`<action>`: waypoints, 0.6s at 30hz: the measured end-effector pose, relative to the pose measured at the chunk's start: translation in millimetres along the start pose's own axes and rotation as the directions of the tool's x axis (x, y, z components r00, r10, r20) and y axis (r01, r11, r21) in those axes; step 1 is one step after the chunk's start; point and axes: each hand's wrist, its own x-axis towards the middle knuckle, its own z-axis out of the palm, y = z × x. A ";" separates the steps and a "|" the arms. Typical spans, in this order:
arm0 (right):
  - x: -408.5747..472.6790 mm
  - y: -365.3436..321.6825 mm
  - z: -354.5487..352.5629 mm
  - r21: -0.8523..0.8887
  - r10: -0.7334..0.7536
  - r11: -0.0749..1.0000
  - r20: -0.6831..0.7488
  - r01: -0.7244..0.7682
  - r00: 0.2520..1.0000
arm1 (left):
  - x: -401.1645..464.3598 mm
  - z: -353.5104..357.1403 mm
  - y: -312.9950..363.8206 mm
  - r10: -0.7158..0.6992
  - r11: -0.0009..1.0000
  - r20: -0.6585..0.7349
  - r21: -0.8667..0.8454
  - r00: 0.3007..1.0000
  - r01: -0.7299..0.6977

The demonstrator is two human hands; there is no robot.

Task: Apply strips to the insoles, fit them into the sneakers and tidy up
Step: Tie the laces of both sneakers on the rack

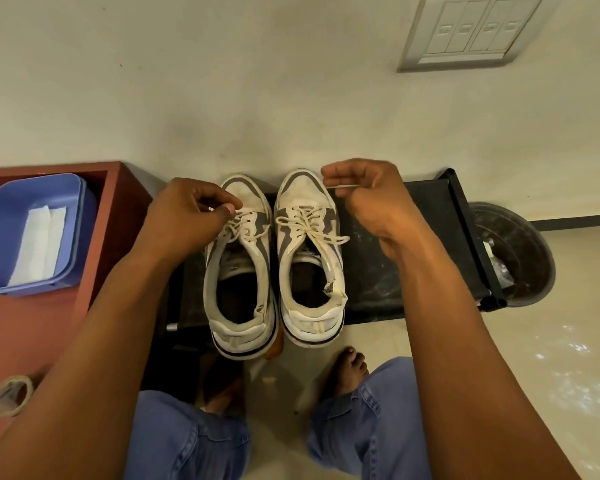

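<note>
Sneakers: we see two worn white-and-grey lace-up sneakers (274, 265) side by side, touching, on a black rack shelf (413, 244).
Left hand (184, 220): we see it pinching the lace (243, 213) of the left sneaker.
Right hand (371, 192): just right of the sneakers' toes, we see its fingers curled, pinching a thin white lace end (340, 186).
Tray: left of the sneakers, a blue plastic tray (0, 244) holds white strips (39, 244).
Tape: a clear tape roll (13, 394) lies nearer us than the tray.

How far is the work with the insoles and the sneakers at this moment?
Near the end, it seems. Both sneakers stand paired on the black tray, with dark insoles apparently inside. In hand: the left hand pinches the left shoe's lace, and the right hand holds a thin white lace end. Left: tidying the tape roll and the blue bin of white strips.
</note>
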 end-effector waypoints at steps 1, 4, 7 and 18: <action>1.0 -1.5 4.2 0.013 -0.052 0.999 -0.031 0.053 0.998 | -0.1 -2.3 -2.7 -0.016 1.000 -0.013 0.000 1.000 0.016; 2.0 -3.1 21.4 0.004 -0.164 0.986 -0.045 0.164 0.985 | -1.6 -8.8 -8.6 -0.052 0.999 -0.014 -0.006 0.999 0.052; -2.1 -4.1 42.5 -0.111 -0.270 0.955 0.045 0.274 0.962 | -6.7 -12.9 -9.8 -0.062 0.998 0.023 -0.002 0.998 0.062; -13.6 -5.2 88.2 -0.593 -0.132 0.751 0.296 0.291 0.946 | -30.1 -18.6 -17.7 -0.127 0.992 0.069 -0.019 0.990 0.128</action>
